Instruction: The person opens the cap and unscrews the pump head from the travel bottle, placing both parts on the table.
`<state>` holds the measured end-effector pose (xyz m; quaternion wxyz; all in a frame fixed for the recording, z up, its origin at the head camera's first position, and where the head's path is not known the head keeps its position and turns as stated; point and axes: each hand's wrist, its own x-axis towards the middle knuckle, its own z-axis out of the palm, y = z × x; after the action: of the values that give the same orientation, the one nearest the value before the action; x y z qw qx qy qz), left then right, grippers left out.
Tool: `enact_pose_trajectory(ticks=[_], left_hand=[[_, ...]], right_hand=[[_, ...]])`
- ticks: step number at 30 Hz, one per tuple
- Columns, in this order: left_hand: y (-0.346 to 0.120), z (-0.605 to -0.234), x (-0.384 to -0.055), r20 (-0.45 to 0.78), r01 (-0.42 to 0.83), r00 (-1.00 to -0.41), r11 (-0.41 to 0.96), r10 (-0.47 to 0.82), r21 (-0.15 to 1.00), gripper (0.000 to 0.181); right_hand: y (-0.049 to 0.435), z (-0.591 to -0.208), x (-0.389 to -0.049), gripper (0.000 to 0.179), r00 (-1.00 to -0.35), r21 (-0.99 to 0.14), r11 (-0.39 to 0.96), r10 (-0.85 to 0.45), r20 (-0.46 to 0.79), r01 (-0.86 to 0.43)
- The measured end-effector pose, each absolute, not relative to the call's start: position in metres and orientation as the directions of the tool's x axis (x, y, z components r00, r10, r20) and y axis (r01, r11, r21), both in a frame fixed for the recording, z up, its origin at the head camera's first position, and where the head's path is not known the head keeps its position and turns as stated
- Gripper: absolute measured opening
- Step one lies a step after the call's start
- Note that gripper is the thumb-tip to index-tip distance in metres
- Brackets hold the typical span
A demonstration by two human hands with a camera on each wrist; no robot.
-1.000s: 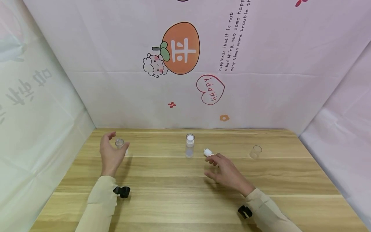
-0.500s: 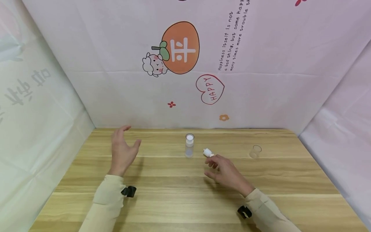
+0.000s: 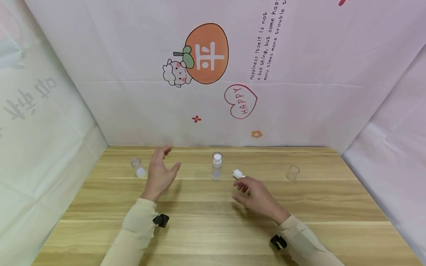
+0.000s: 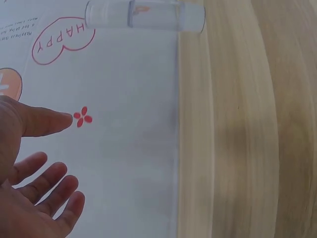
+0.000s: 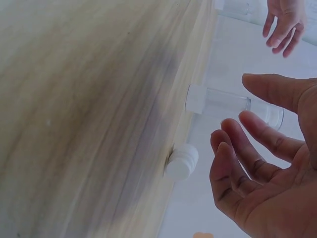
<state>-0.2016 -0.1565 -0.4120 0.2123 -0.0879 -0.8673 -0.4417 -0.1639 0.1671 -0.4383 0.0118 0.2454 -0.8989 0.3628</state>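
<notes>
My left hand (image 3: 161, 173) is held above the table with thumb and fingers parted and nothing between them. It is between a clear cylindrical container with a white base (image 3: 138, 168) on the left and an upright clear bottle (image 3: 217, 166) with a white part inside its top. In the left wrist view that bottle (image 4: 148, 15) lies across the top edge, away from the fingers. My right hand (image 3: 256, 197) hovers with loosely bent fingers, holding nothing. Just beyond its fingertips lies a small white piece with a nozzle-like tip (image 3: 237, 173), seen end-on as a white cylinder (image 5: 182, 162) in the right wrist view.
A short clear cup-like cap (image 3: 293, 173) stands at the right of the wooden table (image 3: 199, 229). Printed cloth (image 3: 133, 92) rises behind the table's far edge and at both sides. A black camera mount is on each wrist.
My left hand has moved right, away from the left clear container, which now stands uncovered on the table. My right hand and the other objects have stayed nearly still.
</notes>
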Motion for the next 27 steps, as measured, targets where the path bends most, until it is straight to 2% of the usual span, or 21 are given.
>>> enact_pose_trajectory(ticks=[7,21,27], left_hand=[[-0.138,-0.419,-0.205,0.409,0.344,-0.913,0.547,0.004,0.763,0.054],[-0.102,-0.441,-0.212,0.282,0.289,-0.956,0.395,0.078,0.872,0.054],[-0.093,-0.451,-0.215,0.211,0.229,-0.973,0.358,0.089,0.905,0.054]], right_hand=[[0.165,-0.438,-0.165,0.028,-0.879,-0.659,0.602,-0.427,0.213,-0.452],[0.161,-0.437,-0.162,0.029,-0.880,-0.738,0.537,-0.446,0.162,-0.408],[0.160,-0.436,-0.162,0.021,-0.870,-0.774,0.496,-0.473,0.140,-0.394]])
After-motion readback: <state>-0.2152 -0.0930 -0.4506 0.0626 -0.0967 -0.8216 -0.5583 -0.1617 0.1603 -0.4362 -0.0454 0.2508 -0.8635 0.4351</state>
